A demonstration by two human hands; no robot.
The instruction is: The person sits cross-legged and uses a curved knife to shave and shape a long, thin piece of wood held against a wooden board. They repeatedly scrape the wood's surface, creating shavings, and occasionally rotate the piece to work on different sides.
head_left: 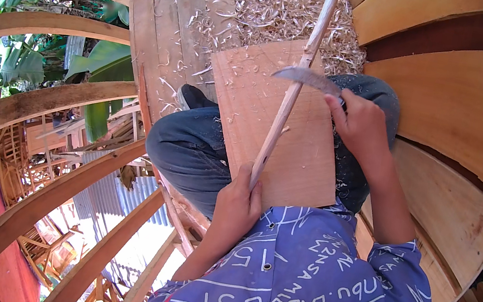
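A long, thin wooden stick (286, 104) slants up and away across a flat wooden board (235, 90) that rests on my lap. My left hand (239, 204) is wrapped round the stick's near end, close to my shirt. In my right hand (359, 123) is a knife with a curved, sickle-like blade (310, 78); my fingers are closed round its handle, which is mostly hidden. The blade lies across the stick, pointing left, near the board's far edge. A few curled shavings lie on the board.
A thick heap of wood shavings (277, 5) covers the plank floor (162, 31) ahead. Wooden rails (65, 107) run along my left, with leaves and metal sheets beyond. Wide wooden panels (457, 103) form a wall close on my right.
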